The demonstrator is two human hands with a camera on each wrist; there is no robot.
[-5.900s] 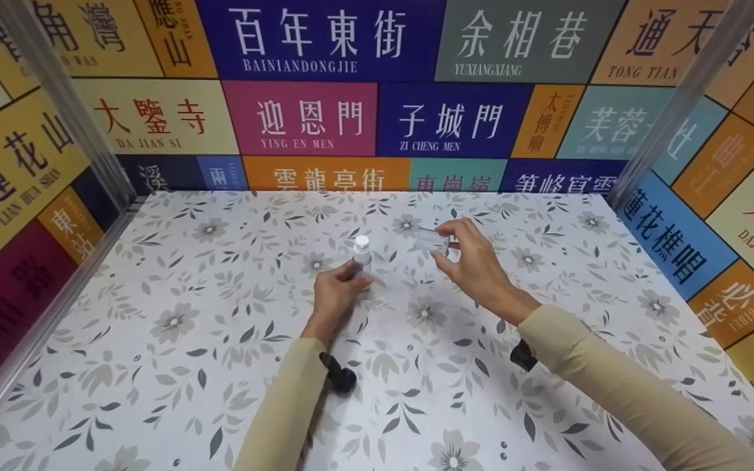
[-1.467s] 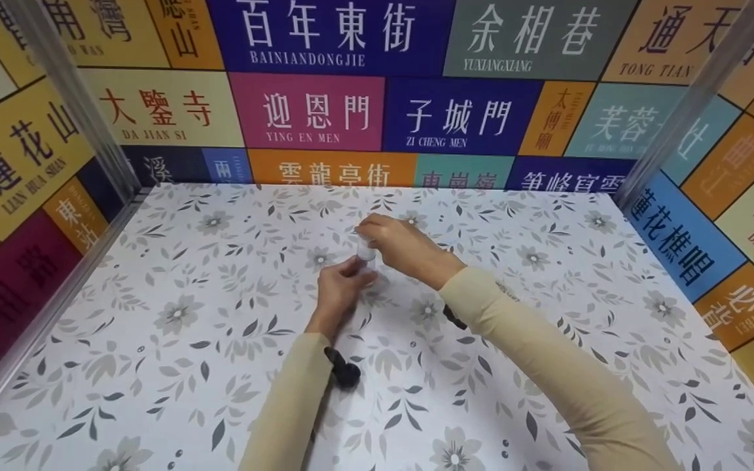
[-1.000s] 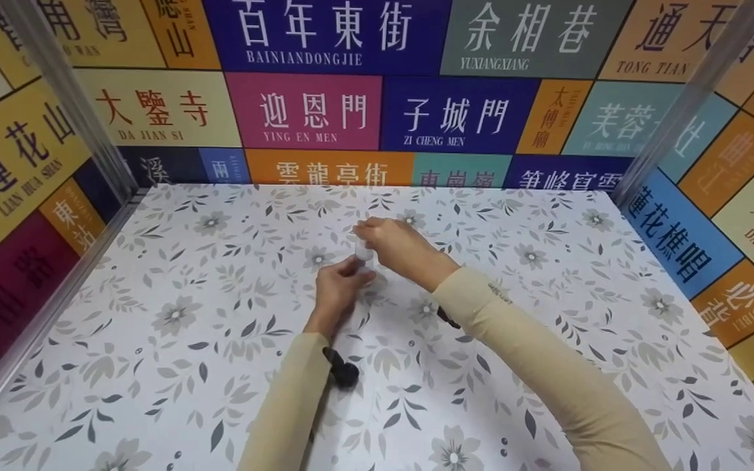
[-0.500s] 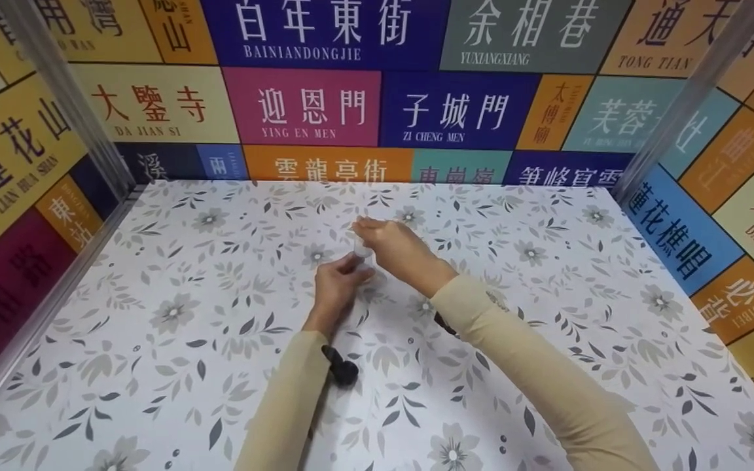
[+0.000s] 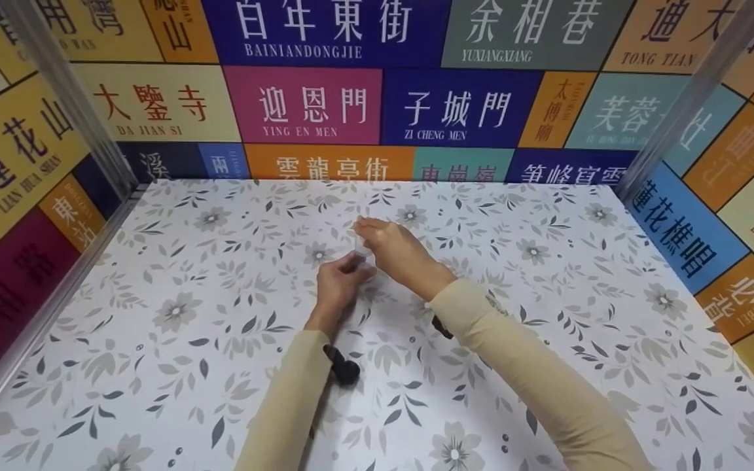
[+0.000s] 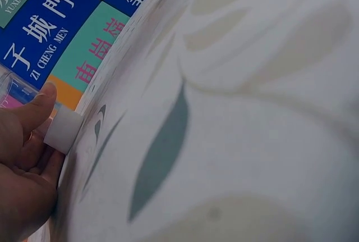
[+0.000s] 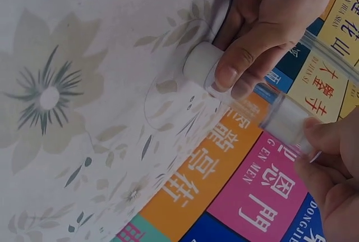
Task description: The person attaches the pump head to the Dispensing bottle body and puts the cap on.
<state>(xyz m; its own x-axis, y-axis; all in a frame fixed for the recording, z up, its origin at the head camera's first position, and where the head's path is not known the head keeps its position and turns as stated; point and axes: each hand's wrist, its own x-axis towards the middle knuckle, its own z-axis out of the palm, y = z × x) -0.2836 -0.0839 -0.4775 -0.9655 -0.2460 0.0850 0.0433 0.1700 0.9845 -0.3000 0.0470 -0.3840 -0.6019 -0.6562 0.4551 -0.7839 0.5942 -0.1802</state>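
A small clear bottle (image 5: 358,250) stands upright on the table between both hands. My left hand (image 5: 338,284) grips it low down. In the left wrist view, the thumb of the left hand (image 6: 25,158) lies on the clear wall just above a white base (image 6: 63,129), which meets the tabletop. My right hand (image 5: 400,252) pinches the top of the bottle from above. The right wrist view has the right hand's fingertips (image 7: 314,132) at a clear cap (image 7: 275,110) around the white top. In the head view, the fingers hide most of the bottle.
A table (image 5: 220,366) covered in white floral cloth spreads beneath both arms. Behind it rises a back wall (image 5: 311,104) of colourful printed signs, with side panels left and right. Clear posts (image 5: 678,104) stand at the far corners.
About six seconds ago my right hand held the clear cap apart, to the right of the bottle. It is now over the bottle's white top. Both hands have barely shifted in the last second.
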